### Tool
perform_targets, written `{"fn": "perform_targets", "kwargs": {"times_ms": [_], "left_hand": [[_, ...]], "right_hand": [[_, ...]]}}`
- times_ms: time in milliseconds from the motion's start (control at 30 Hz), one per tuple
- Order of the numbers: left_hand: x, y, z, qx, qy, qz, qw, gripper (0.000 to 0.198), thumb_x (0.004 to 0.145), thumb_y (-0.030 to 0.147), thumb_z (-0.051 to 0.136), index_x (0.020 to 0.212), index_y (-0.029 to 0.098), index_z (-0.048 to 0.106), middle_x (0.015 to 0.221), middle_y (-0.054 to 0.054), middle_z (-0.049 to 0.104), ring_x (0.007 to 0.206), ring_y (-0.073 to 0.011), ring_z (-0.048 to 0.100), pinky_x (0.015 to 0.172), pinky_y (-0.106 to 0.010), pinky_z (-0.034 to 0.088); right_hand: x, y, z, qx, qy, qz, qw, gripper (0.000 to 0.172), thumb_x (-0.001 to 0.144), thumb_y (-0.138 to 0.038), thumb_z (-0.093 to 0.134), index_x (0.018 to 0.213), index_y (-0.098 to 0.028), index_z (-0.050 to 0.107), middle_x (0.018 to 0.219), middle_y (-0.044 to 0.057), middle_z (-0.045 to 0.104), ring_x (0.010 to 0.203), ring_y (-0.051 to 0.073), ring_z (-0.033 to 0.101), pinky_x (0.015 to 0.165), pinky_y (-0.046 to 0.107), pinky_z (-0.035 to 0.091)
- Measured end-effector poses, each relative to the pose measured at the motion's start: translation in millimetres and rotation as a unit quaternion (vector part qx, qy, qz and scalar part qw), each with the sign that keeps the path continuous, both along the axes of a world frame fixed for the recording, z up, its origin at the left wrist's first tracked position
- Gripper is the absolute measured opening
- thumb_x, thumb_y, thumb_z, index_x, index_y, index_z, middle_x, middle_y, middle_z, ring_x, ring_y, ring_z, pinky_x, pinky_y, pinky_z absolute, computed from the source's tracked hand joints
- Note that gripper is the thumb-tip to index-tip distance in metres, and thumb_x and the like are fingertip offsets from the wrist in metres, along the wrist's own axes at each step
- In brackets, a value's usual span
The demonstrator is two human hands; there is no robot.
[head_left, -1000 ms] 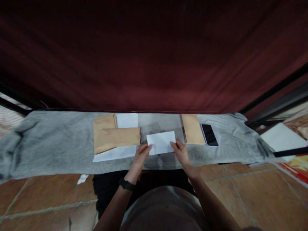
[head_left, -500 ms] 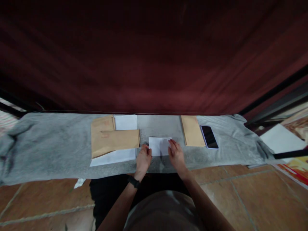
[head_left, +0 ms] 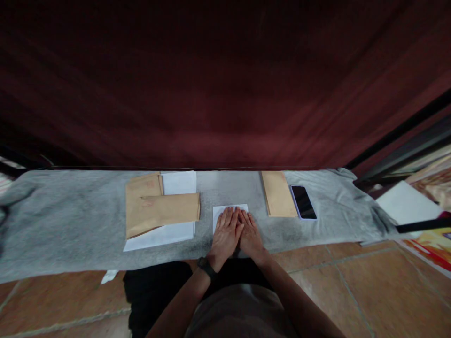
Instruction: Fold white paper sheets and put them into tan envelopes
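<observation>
A folded sheet of white paper lies on the grey cloth in front of me, largely covered by my hands. My left hand rests flat on it, fingers stretched forward. Beside it and touching it, my right hand also lies flat on the paper, its fingers extended. To the left, brown envelopes lie over a stack of white sheets. On the right are more brown envelopes, with a phone in a purple case close by.
The grey cloth covers a narrow bench or table along a dark red curtain. A white scrap lies on the tiled floor. At the right are a dark metal bar and a white board or sheet.
Both hands have moved inward from the paper's left and right edges and now lie flat together over it. The view has shifted slightly.
</observation>
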State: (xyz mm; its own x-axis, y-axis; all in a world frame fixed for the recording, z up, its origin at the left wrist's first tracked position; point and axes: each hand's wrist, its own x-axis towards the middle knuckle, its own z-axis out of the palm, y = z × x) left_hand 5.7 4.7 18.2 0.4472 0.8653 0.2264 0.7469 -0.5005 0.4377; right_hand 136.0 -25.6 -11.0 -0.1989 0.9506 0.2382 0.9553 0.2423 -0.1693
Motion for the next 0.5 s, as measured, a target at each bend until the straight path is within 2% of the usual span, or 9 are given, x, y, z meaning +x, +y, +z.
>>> {"fn": "perform_targets", "kwargs": {"times_ms": [100, 200, 367, 500], "left_hand": [[-4, 7, -14.2, 0.011, 0.046, -0.017, 0.999, 0.06, 0.102, 0.044, 0.034, 0.151, 0.01, 0.037, 0.156, -0.016, 0.043, 0.148, -0.0286, 0.033, 0.121, -0.05, 0.028], [-16, 8, -22.3, 0.027, 0.07, -0.003, 0.997, 0.063, 0.101, 0.044, 0.035, 0.154, 0.009, 0.031, 0.158, -0.017, 0.038, 0.15, -0.0272, 0.029, 0.122, -0.049, 0.026], [-21, 5, -21.8, 0.03, 0.093, 0.036, 0.995, 0.063, 0.1, 0.041, 0.038, 0.154, 0.01, 0.031, 0.158, -0.017, 0.036, 0.15, -0.0275, 0.027, 0.122, -0.049, 0.025], [-18, 5, -21.4, 0.031, 0.106, 0.044, 0.993, 0.062, 0.099, 0.04, 0.041, 0.152, 0.008, 0.035, 0.159, -0.018, 0.035, 0.151, -0.0281, 0.026, 0.123, -0.049, 0.025]], "right_hand": [[6, 1, -0.9, -0.003, 0.005, -0.007, 1.0, 0.059, 0.097, -0.016, 0.04, 0.156, -0.016, 0.031, 0.16, 0.011, 0.034, 0.148, 0.025, 0.032, 0.122, 0.046, 0.025], [17, 0, -1.4, 0.001, 0.029, -0.035, 0.999, 0.056, 0.1, -0.024, 0.04, 0.155, -0.015, 0.033, 0.158, 0.012, 0.039, 0.146, 0.026, 0.036, 0.12, 0.049, 0.026], [33, 2, -2.3, 0.008, 0.05, -0.056, 0.997, 0.053, 0.102, -0.028, 0.041, 0.153, -0.015, 0.037, 0.153, 0.013, 0.046, 0.144, 0.027, 0.039, 0.119, 0.051, 0.028], [24, 10, -1.4, 0.033, 0.079, -0.067, 0.994, 0.046, 0.101, -0.024, 0.04, 0.144, -0.012, 0.05, 0.148, 0.014, 0.052, 0.143, 0.028, 0.04, 0.119, 0.053, 0.027]]}}
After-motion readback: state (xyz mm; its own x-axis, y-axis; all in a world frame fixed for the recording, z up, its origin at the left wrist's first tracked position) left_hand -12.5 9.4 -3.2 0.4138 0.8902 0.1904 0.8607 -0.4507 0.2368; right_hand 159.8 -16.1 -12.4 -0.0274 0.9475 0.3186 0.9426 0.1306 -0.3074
